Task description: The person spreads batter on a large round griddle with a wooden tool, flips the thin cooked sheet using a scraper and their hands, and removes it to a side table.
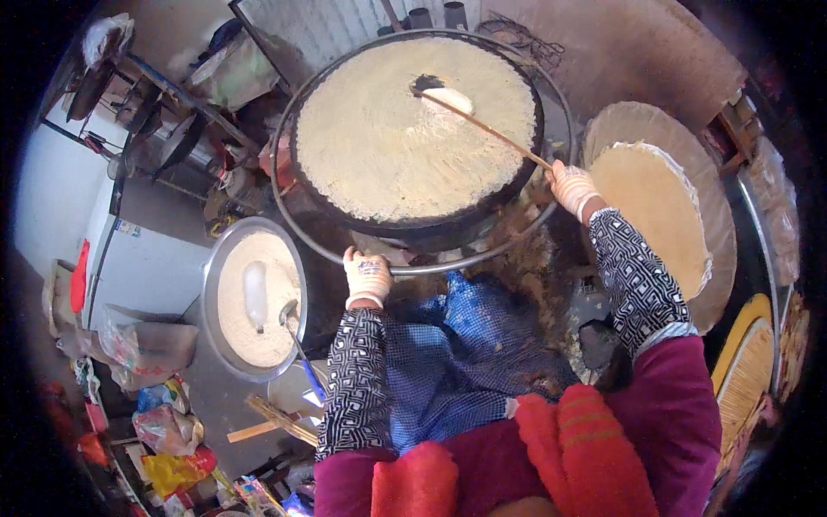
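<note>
A wide round griddle (291,177) is covered almost to its edge by a thin layer of pale batter (379,112). My right hand (573,188), in a white glove, is closed round the end of a thin wooden stick (504,138). That stick slants across the griddle to a thick white lump of batter (452,100) beside a small dark bare patch. At the near side, my gloved left hand (369,276) is curled over the metal ring (448,268) that circles the griddle. What the stick's far end carries is hard to make out.
Left of the griddle stands a metal basin (209,284) of pale batter, with a ladle (301,355) and a clear bottle-like object (255,293) in it. On the right, a thin flatbread (646,207) lies on a round board (719,233). Crowded shelves (164,82) stand at far left.
</note>
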Available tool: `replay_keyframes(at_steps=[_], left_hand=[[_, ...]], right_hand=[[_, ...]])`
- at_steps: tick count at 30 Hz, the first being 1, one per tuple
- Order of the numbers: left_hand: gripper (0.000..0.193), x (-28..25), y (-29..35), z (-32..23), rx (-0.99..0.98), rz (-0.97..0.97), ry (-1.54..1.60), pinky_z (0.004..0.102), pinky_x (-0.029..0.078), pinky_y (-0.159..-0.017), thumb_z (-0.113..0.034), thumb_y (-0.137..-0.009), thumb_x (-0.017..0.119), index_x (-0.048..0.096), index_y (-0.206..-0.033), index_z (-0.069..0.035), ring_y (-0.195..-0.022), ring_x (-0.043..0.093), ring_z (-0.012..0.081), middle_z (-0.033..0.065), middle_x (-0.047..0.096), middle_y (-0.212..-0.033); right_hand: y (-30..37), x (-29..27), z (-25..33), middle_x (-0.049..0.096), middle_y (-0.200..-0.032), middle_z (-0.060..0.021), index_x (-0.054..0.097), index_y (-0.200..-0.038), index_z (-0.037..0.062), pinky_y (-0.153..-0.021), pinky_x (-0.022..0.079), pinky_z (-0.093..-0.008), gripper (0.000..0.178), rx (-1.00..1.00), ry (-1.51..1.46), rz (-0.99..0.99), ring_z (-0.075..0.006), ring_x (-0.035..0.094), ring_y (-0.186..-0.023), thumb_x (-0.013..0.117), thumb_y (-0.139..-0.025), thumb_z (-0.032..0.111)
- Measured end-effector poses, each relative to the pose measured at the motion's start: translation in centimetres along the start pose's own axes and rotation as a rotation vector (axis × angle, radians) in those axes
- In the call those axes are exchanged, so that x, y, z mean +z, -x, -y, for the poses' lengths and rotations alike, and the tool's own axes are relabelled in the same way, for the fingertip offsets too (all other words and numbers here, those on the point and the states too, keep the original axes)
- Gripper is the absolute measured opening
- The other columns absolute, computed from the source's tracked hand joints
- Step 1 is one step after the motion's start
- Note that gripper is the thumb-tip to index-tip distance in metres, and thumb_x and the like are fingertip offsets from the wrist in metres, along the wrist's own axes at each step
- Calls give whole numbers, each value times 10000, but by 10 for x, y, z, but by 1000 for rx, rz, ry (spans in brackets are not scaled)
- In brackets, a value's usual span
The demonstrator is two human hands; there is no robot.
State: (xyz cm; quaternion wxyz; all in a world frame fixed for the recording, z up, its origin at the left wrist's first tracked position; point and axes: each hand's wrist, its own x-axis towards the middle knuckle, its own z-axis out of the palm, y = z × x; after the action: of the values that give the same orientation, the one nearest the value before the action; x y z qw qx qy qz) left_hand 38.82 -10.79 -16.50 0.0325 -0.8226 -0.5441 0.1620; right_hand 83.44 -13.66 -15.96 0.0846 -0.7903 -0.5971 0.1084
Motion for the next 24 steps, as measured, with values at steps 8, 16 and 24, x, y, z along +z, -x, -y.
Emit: replay_keyframes(at_steps=[8, 16, 24], left_hand=[[249, 16, -26, 81, 48, 52, -203, 471, 229, -1117, -226, -761, 569, 745, -915, -139, -1138, 576, 273, 93, 706, -987], [195, 31, -49, 134, 82, 44, -347, 466, 188, -1142, -202, -768, 572, 735, -876, -188, -1079, 573, 243, 55, 687, -913], [196, 45, -45, 123, 76, 2, -335, 457, 223, -1115, -227, -740, 591, 739, -865, -200, -1045, 588, 241, 53, 690, -919]], right_hand=[[43, -9, -47, 644, -858, -257, 541, -944, 53, -715, 476, -531, 289, -69, 54, 71, -440, 618, -798, 495, -953, 338], [-30, -27, 37, 673, -871, -218, 667, -984, 31, -778, 512, -471, 400, -11, 193, 143, -379, 650, -888, 479, -950, 382], [88, -36, 111, 569, -671, -3, 499, -1364, 133, -395, 376, -237, 449, 91, -1087, 189, -61, 489, -492, 597, -937, 234]])
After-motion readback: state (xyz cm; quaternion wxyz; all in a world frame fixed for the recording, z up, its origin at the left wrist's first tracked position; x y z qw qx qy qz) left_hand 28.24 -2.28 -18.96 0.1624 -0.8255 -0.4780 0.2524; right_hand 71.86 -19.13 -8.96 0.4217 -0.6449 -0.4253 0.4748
